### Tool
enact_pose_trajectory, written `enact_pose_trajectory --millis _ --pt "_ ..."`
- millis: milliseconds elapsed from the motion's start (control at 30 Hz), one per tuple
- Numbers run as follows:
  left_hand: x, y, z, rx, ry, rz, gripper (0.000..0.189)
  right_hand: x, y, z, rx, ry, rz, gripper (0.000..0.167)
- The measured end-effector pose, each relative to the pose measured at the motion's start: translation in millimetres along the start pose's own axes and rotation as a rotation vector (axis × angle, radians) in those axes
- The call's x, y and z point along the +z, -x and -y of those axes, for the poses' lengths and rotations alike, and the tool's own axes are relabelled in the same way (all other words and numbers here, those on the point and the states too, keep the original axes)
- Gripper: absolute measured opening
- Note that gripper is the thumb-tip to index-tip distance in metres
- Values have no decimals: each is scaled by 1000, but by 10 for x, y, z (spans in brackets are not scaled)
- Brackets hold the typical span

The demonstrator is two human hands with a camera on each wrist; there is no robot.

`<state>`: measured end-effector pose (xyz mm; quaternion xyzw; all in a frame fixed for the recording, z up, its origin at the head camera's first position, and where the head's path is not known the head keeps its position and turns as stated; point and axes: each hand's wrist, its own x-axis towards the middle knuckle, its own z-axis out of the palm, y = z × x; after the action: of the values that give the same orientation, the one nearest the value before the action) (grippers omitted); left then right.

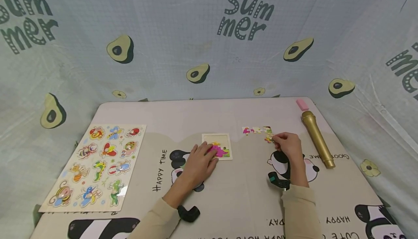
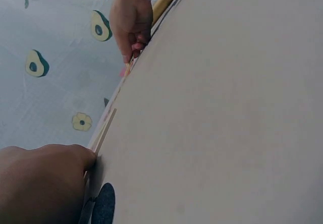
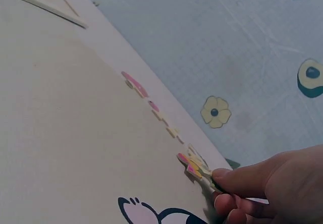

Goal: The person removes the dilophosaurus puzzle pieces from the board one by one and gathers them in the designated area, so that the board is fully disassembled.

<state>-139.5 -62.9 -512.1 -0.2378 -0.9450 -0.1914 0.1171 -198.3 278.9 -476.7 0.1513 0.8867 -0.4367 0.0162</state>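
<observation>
A small puzzle board (image 1: 227, 157) with a raised pale frame lies mid-table, its lower part filled with pink and green pieces (image 1: 220, 152). My left hand (image 1: 200, 163) rests over the board's left side with fingers extended, covering that corner. Between thumb and fingertips, my right hand (image 1: 289, 145) pinches a colourful puzzle piece (image 3: 192, 165), close over the table. Just beyond it several loose puzzle pieces (image 1: 256, 130) lie in a row. The right wrist view shows that row (image 3: 156, 114) running toward the board (image 3: 48, 11).
On the left lies a large insect-picture board (image 1: 106, 166). A gold microphone-shaped tube (image 1: 317, 139) lies along the right side, with a pink block (image 1: 302, 104) beyond its head. Patterned cloth (image 1: 156, 43) hangs behind the table.
</observation>
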Motion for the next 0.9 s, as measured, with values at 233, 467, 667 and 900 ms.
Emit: enact_pose_trajectory --millis 233,467,667,900 --pt "-3 -10 1 2 3 -3 40 24 -6 36 2 54 -33 28" --pt "-6 -11 2 -7 -2 4 40 52 -7 47 -16 102 -43 28" --pt "-15 -14 8 -9 16 5 41 59 0 44 -47 124 -55 27" --pt "-60 -31 47 9 51 -20 40 64 15 43 -44 113 -50 25"
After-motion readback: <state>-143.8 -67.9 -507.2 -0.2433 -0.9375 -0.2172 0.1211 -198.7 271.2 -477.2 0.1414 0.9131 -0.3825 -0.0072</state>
